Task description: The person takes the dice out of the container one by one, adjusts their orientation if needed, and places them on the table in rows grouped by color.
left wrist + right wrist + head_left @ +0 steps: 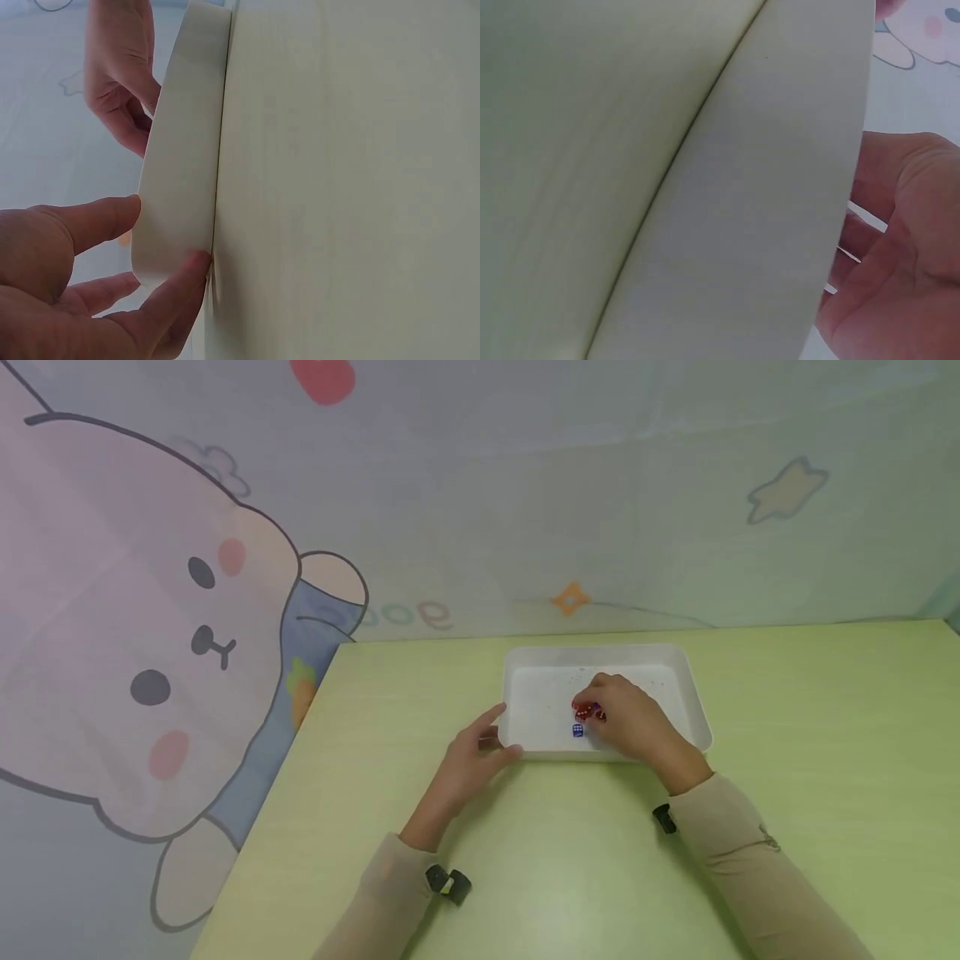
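Note:
A shallow white tray (532, 727) lies on the table, with small dice inside it. My left hand (468, 764) holds the tray's near left corner, thumb on the front wall and fingers along the left side; the left wrist view shows this grip close up. Over the tray, my right hand (630, 714) grips among a cluster of red dice (582, 716), its fingertips bent down round them. A blue die (577, 730) lies just in front of the cluster, apart from the fingers. In the right wrist view, the tray wall (742, 180) hides the right fingertips and the dice.
The pale green-yellow table (570, 860) extends around the tray. Behind it hangs a cloth (525, 510) printed with a cartoon animal and stars. Dark wrist straps (448, 883) sit at both sleeves. Small dark specks mark the tray floor.

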Demonstrator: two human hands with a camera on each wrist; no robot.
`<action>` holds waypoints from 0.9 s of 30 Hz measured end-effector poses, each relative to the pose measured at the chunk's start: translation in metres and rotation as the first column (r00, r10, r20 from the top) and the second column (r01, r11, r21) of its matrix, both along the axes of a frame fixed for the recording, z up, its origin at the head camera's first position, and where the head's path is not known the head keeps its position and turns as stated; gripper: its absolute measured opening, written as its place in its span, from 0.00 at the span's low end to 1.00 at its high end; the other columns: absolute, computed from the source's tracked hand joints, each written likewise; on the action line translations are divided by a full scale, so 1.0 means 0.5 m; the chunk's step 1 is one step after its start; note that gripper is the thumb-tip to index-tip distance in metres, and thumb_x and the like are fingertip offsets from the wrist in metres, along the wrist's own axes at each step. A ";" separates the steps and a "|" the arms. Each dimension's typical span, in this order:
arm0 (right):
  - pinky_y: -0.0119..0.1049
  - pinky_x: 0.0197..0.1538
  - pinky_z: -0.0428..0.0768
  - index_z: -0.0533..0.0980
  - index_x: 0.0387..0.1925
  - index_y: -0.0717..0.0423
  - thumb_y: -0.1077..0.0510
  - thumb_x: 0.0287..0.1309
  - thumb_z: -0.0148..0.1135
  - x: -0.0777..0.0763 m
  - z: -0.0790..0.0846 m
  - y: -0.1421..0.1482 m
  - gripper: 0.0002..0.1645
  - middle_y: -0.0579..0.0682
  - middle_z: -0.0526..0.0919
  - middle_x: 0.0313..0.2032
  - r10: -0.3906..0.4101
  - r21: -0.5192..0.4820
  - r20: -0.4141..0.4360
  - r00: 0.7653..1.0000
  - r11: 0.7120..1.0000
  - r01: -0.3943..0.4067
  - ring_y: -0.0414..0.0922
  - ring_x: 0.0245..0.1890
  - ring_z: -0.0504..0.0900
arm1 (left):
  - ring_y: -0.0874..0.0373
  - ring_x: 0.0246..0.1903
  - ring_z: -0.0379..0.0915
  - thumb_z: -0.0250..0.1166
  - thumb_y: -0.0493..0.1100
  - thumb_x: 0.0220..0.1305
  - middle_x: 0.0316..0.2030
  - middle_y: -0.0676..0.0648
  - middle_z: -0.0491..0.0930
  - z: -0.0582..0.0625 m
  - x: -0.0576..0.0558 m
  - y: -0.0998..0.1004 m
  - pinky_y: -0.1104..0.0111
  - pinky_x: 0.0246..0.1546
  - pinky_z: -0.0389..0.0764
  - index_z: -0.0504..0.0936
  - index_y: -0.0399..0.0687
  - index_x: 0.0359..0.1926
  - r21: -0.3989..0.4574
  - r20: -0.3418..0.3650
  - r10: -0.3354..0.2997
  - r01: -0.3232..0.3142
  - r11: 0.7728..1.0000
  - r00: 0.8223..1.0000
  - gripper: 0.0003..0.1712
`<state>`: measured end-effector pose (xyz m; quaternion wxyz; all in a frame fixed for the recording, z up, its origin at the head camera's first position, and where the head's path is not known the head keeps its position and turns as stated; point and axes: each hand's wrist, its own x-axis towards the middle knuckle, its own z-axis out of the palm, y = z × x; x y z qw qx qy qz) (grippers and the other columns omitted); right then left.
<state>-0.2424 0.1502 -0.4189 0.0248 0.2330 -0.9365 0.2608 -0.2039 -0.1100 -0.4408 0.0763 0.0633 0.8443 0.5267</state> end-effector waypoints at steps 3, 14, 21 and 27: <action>0.48 0.49 0.78 0.88 0.47 0.65 0.70 0.62 0.69 0.002 -0.008 -0.002 0.12 0.55 0.83 0.43 0.024 0.007 -0.038 0.999 1.000 -0.024 0.54 0.45 0.78 | 0.39 0.64 0.77 0.70 0.43 0.72 0.63 0.33 0.79 0.000 0.003 0.000 0.46 0.65 0.76 0.64 0.48 0.81 -0.011 0.002 -0.004 0.004 1.000 1.000 0.41; 0.46 0.48 0.75 0.88 0.47 0.64 0.72 0.63 0.68 0.001 -0.017 -0.001 0.12 0.54 0.79 0.41 0.025 0.024 -0.062 0.998 0.999 -0.024 0.54 0.45 0.73 | 0.39 0.67 0.75 0.70 0.45 0.73 0.66 0.34 0.77 0.004 0.005 -0.001 0.45 0.66 0.75 0.61 0.48 0.82 -0.017 0.010 -0.025 0.025 1.000 1.000 0.43; 0.47 0.49 0.75 0.89 0.43 0.60 0.73 0.62 0.67 0.001 -0.019 0.003 0.12 0.54 0.78 0.40 0.038 0.022 -0.063 0.997 0.999 -0.037 0.54 0.45 0.73 | 0.38 0.67 0.75 0.69 0.44 0.73 0.65 0.34 0.78 0.004 0.006 -0.001 0.44 0.65 0.75 0.60 0.47 0.82 -0.025 -0.003 -0.038 0.038 0.999 0.999 0.43; 0.49 0.51 0.77 0.88 0.40 0.60 0.76 0.60 0.65 0.003 -0.014 0.000 0.14 0.52 0.78 0.40 0.038 0.026 -0.053 0.998 0.999 -0.037 0.54 0.45 0.73 | 0.38 0.67 0.74 0.68 0.44 0.74 0.65 0.33 0.77 0.009 0.009 -0.002 0.44 0.65 0.76 0.59 0.46 0.83 -0.036 -0.005 -0.042 0.041 0.998 0.999 0.43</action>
